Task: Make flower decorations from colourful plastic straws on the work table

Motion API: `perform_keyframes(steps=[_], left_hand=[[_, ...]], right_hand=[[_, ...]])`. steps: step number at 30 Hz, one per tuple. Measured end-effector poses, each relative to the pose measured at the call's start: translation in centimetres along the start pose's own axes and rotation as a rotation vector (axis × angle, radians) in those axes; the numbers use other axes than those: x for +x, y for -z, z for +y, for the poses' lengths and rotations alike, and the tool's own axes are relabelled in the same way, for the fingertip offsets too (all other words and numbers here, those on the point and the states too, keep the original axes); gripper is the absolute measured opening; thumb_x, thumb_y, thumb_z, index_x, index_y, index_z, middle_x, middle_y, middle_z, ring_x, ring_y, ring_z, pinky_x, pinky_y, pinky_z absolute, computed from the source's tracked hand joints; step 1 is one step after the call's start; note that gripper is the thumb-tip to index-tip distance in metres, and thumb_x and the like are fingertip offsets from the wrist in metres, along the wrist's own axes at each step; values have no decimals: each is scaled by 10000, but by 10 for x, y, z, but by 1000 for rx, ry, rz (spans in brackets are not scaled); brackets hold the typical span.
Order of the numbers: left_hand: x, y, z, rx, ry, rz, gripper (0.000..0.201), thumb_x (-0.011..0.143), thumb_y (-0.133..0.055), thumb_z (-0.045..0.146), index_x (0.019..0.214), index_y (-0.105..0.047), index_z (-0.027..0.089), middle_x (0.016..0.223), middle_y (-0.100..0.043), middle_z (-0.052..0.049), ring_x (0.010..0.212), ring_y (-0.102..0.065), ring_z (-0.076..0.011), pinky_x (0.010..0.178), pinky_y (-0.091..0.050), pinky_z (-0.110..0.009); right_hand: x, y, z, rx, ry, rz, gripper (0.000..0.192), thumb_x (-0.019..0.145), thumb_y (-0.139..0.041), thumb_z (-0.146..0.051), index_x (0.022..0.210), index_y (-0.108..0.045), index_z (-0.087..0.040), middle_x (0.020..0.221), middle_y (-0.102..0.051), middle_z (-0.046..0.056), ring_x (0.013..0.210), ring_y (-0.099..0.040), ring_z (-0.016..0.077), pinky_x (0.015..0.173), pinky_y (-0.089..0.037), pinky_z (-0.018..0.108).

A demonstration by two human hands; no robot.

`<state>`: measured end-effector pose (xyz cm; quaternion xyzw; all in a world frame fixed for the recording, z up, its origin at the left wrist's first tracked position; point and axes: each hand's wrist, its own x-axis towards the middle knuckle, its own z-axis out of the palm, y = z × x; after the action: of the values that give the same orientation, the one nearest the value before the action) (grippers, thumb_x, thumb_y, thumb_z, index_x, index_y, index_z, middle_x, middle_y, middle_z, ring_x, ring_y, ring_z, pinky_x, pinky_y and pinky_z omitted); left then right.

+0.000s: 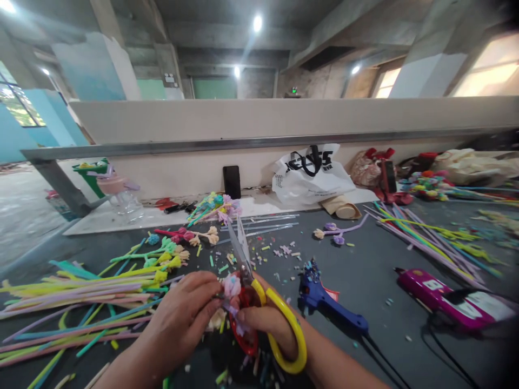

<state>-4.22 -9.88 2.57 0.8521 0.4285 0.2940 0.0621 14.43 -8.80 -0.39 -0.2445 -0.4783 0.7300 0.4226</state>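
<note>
The person is in the middle of making a little straw flower. The left hand (182, 316) is closed around a small pink flower piece (232, 285), pinching it between the fingertips just above the dark table (365, 281). The right hand (270, 321) is closed on a pair of scissors (259, 294) with yellow and red handles. The blades are open a little and point up and away, right beside the flower piece.

This looks like the cutting step: the flower piece is being trimmed or snipped into petals. The next snip needs the blades to sit right on the piece, and the left fingers must stay out of the way.

Long colored straws (73, 297) lie in a heap to the left. Finished flowers (182, 237) lie farther back. A blue glue gun (324, 302) rests just to the right, and tiny cut bits are spread all around.
</note>
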Motion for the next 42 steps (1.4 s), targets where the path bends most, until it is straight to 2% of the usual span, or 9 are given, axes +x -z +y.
perform_keyframes(steps=[3, 5, 9, 14, 21, 26, 30, 36, 42], left_hand=[[0, -2, 2, -42, 131, 125, 155, 796, -483, 248, 866, -600, 174, 912, -596, -69, 875, -547, -178, 768, -429, -261], [0, -5, 7, -153, 224, 65, 192, 806, -464, 281, 742, -611, 174, 747, -598, -36, 731, -563, -153, 662, -439, -223], [-1, -22, 19, -434, 464, -54, 308, 787, -472, 372, 615, -619, 164, 554, -549, 4, 534, -517, -114, 499, -386, -181], [-1, -43, 27, -872, 869, -92, 470, 744, -458, 504, 422, -419, 165, 301, -314, 73, 260, -210, -31, 309, -133, -162], [1, -42, 38, -1182, 1016, 40, 314, 660, -616, 437, 596, -544, 138, 298, -382, 84, 248, -199, -5, 295, -103, -128], [0, -35, 32, -1403, 1027, 136, 282, 652, -669, 371, 594, -541, 125, 368, -404, 83, 285, -245, 12, 308, -137, -106], [3, -21, 14, -1545, 1004, 324, 217, 636, -710, 268, 753, -590, 130, 538, -512, 55, 384, -385, 0, 354, -268, -102], [8, -3, -3, -1703, 1042, 520, 213, 659, -694, 242, 797, -570, 137, 572, -517, 47, 402, -441, -19, 333, -289, -107], [9, 7, -6, -1821, 1078, 511, 171, 717, -638, 291, 758, -517, 177, 471, -466, 70, 319, -381, -16, 304, -275, -101]], right_hand=[[2, 1, 4, -9, 33, 54, 339, 602, -663, -233, 897, -508, -175, 621, -486, -45, 507, -434, 85, 466, -347, 194], [2, 1, 5, -53, 52, 127, 322, 620, -663, -270, 885, -506, -176, 626, -487, -41, 496, -437, 87, 451, -348, 197], [1, -1, 7, -98, 149, 190, 491, 645, -677, -348, 1054, -440, -215, 733, -508, -20, 557, -462, 97, 479, -362, 208], [-3, -2, 5, -142, 195, 153, 500, 679, -666, -352, 1097, -424, -224, 776, -503, -11, 658, -483, 114, 572, -383, 236], [-3, -5, 7, -85, 160, 100, 611, 686, -668, -359, 1190, -337, -264, 757, -517, -22, 615, -488, 105, 552, -386, 228], [-5, -10, 5, -133, 193, 114, 511, 747, -587, -411, 1178, -355, -265, 809, -510, -5, 626, -499, 110, 605, -422, 255], [-7, -2, 2, -426, 266, 212, 426, 825, -452, -423, 1201, -327, -267, 795, -521, 3, 563, -491, 105, 506, -419, 221], [-2, 17, 2, -1210, 541, 227, 345, 799, -460, -296, 1140, -443, -253, 918, -579, 54, 830, -580, 190, 704, -484, 287], [-1, 19, 3, -1674, 598, 176, 415, 764, -538, -290, 1166, -448, -246, 952, -603, 85, 813, -615, 199, 643, -519, 268]])
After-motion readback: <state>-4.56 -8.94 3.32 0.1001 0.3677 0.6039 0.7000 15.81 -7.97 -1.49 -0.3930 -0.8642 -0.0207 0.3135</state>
